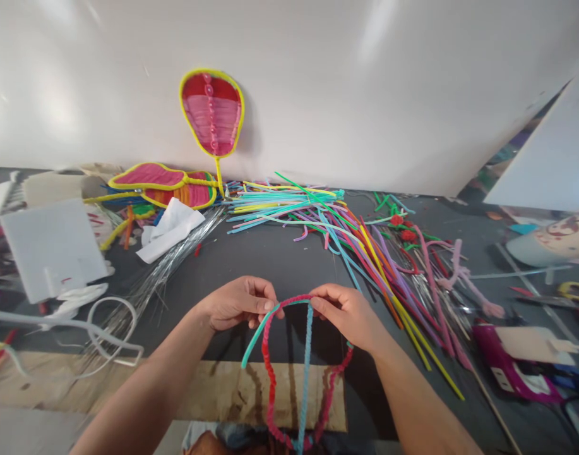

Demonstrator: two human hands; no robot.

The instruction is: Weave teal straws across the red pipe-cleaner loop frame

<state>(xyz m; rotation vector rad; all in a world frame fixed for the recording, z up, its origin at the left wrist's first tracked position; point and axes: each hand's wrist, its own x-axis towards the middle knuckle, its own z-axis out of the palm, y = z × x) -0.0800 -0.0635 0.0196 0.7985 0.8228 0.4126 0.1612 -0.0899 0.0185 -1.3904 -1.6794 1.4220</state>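
Observation:
Between both hands hangs a loop of twisted red and pink pipe cleaner (271, 385), its lower end near the table's front edge. A light blue pipe cleaner (307, 360) runs straight down through its middle. My left hand (244, 302) pinches the upper left of the loop, where a teal pipe cleaner (251, 344) lies against it with its loose end pointing down left. My right hand (343, 313) pinches the top right of the loop, where the blue strand meets it. Fingers partly hide both joins.
Loose pipe cleaners (280, 205) lie beyond the hands and spread right. Leaf-like yellow-edged pieces (151, 177) rest at back left; one stands upright (212, 114). Thin wires (175, 246) and white paper (170, 230) lie left. A magenta glue gun (497, 366) and scissors (549, 300) lie right.

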